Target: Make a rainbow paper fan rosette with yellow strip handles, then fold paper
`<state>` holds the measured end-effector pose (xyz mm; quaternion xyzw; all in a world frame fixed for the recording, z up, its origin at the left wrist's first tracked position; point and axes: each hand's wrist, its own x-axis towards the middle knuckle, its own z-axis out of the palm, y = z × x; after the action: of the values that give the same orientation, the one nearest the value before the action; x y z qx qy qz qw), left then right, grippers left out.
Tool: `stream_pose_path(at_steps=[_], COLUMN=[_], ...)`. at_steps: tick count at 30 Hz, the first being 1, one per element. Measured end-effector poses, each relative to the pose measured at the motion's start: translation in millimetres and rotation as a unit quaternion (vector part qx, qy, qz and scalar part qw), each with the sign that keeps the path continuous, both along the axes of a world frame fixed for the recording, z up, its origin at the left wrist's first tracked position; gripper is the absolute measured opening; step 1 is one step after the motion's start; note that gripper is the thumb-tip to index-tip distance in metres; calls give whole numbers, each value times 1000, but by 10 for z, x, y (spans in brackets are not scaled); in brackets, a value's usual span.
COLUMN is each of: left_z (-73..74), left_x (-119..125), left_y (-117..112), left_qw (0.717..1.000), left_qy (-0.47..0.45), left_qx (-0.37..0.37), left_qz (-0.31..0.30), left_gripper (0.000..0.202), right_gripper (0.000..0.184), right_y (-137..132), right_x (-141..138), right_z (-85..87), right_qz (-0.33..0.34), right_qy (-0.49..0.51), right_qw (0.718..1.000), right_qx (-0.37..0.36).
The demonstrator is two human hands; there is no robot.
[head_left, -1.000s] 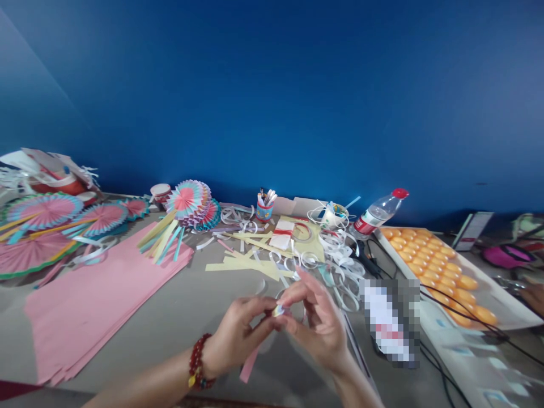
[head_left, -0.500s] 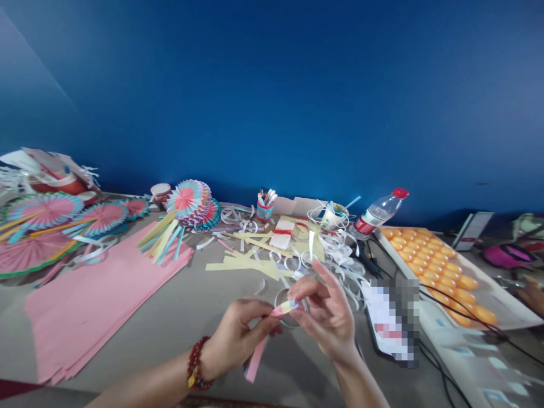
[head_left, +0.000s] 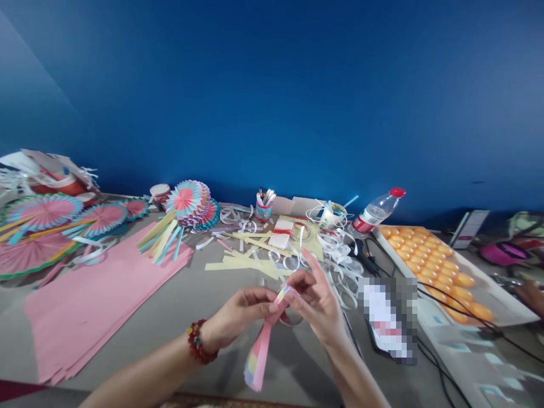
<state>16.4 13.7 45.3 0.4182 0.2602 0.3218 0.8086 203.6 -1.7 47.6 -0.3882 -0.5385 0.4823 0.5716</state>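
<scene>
- Left hand (head_left: 242,314) – thumb and forefinger closed in a pinch on the top end of a pink folded paper strip (head_left: 260,354); other fingers curled in, red bead bracelet (head_left: 198,343) round the wrist.
- Right hand (head_left: 317,300) just at three o'clock of the left, fingertips touching the same top end; thumb and middle fingers closed on it, forefinger stretched out toward twelve o'clock.
- Strip held above the grey desk (head_left: 191,306), hanging from the pinch toward seven o'clock; pastel rainbow bands near its lower end.
- Stack of flat pink paper sheets (head_left: 97,294) on the desk at nine o'clock of the hands.
- Pleated pink-and-teal paper fans (head_left: 42,218) at ten o'clock, near the far left edge.
- Round pleated paper rosettes on yellow and teal sticks (head_left: 187,201) at eleven o'clock, by the blue wall (head_left: 272,85).
- Pale yellow paper strips (head_left: 250,263) and white curled paper ribbons (head_left: 340,260) scattered at twelve to one o'clock – just beyond the fingers.
- Small blue-and-red cup of pens (head_left: 263,211) at twelve o'clock, near the wall.
- Clear plastic bottle with a red cap (head_left: 376,211) leaning at one o'clock.
- White tray of orange domes (head_left: 429,260) at two o'clock, black cables (head_left: 446,309) running past it.
- Another person's hand (head_left: 533,294) at three o'clock, at the right edge, well apart.
</scene>
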Motion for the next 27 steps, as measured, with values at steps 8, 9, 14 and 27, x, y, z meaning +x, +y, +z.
stream_pose_path(at_steps=[8, 9, 14, 27], left_z=[-161, -176, -175, -202], left_x=[16, 22, 48, 21], left_y=[40, 35, 0, 7], left_qw=[985, 982, 977, 970], left_qy=[-79, -85, -91, -40], left_qx=[-145, -158, -191, -231], left_qz=[-52, -50, -18, 62], left_gripper=[23, 23, 25, 30], right_gripper=[82, 83, 86, 2], right_y=[-1, 5, 59, 14], right_x=[-80, -81, -29, 404], right_z=[18, 12, -51, 200], right_qz=[33, 32, 36, -65], right_qy=[49, 47, -6, -227], right_qw=[993, 993, 998, 968], right_qx=[-98, -99, -59, 79])
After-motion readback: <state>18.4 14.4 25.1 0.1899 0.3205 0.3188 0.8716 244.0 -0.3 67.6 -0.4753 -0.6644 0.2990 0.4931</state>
